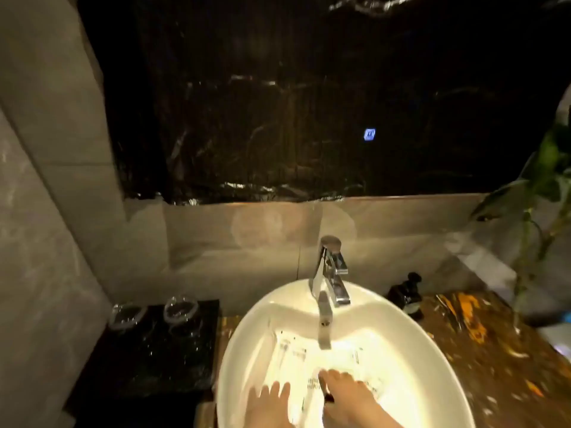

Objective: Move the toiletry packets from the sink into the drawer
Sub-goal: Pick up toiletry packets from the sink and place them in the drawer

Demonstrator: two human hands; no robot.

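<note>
1. One view only, from a head-worn wide-angle camera; it looks forward and steeply down over a white sink (247,341), which fills the lower frame from 5 to 7 o'clock.
2. The camera sits close; both hands enter at 6 o'clock, cut off by the bottom edge.
3. It faces the back wall; the faucet (330,273) stands just below centre, a dark mirror (278,103) fills 12 o'clock.
4. Straight edges bow toward the borders; no second view shares the scene.

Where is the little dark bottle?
The bottle stands on the counter at the right, just behind the sink rim and right of the tap.
</note>
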